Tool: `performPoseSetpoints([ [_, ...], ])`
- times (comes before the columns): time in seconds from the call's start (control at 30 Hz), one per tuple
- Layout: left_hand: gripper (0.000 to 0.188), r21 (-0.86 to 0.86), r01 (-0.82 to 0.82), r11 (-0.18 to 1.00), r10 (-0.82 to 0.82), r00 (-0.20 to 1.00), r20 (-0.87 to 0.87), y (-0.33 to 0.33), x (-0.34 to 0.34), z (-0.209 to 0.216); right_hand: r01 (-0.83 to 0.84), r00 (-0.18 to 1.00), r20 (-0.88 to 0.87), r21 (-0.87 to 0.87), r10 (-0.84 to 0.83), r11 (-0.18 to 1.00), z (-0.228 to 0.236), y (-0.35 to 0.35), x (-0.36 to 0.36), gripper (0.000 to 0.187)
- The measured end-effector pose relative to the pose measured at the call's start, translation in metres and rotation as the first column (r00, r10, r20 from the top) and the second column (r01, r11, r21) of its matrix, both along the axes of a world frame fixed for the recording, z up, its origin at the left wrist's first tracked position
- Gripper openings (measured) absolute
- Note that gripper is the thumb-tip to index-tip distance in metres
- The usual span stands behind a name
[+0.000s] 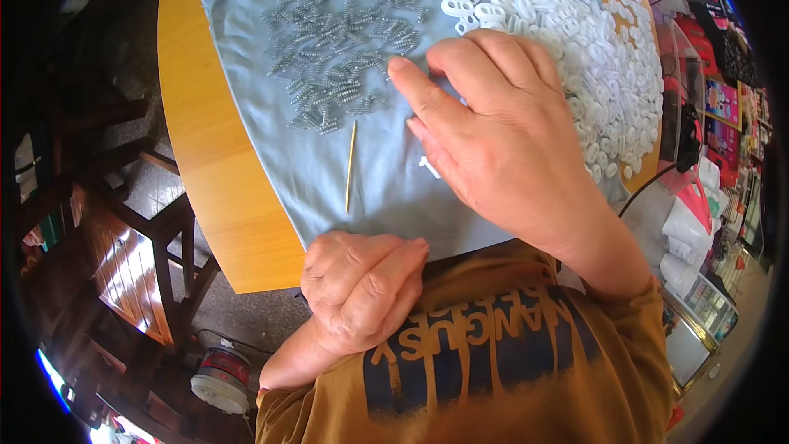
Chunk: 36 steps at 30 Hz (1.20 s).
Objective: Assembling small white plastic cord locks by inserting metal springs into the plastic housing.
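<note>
The right hand (509, 127) reaches over a blue-grey cloth (263, 148) on the wooden surface (218, 197), its index finger and thumb apart, the index tip at the right edge of a spread of small metal springs (329, 33); whether its curled fingers hold anything is hidden. A small white piece (427, 167) lies just beside it. White plastic parts (612, 74) heap to the right. The left hand (357, 288) rests near the cloth's near edge, fingers bent inward, contents unseen, below a thin yellowish stick (351, 168).
</note>
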<state>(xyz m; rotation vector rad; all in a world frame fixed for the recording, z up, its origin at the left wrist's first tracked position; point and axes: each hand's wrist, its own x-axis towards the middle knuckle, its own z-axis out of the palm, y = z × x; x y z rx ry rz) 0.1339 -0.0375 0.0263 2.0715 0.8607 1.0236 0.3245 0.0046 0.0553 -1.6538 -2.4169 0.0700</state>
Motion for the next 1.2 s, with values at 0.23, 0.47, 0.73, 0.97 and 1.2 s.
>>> performPoseSetpoints([
  [0.23, 0.033, 0.011, -0.008, 1.000, 0.008, 1.000, 0.002, 0.000, 0.000, 0.001, -0.008, 1.000, -0.022, -0.112, 0.006, 0.994, 0.019, -0.017, 0.001, 0.049],
  [0.47, 0.033, 0.015, -0.006, 1.000, 0.006, 1.000, -0.001, 0.000, 0.000, 0.000, 0.027, 1.000, 0.006, -0.091, -0.027, 0.995, 0.009, -0.006, -0.003, 0.050],
  [0.73, 0.034, 0.009, 0.003, 1.000, -0.002, 0.999, -0.044, -0.001, -0.001, 0.001, -0.017, 0.989, -0.145, 0.084, 0.030, 0.996, 0.004, -0.012, 0.006, 0.038],
  [0.97, 0.038, 0.046, -0.030, 0.998, 0.033, 0.998, -0.055, -0.003, -0.001, -0.005, -0.008, 0.993, -0.122, 0.029, 0.012, 1.000, 0.002, -0.010, 0.004, 0.041],
  [1.2, 0.037, 0.060, -0.036, 0.998, 0.039, 0.998, -0.054, -0.003, -0.001, -0.005, -0.016, 0.998, -0.066, 0.022, 0.017, 1.000, 0.007, -0.010, 0.005, 0.039],
])
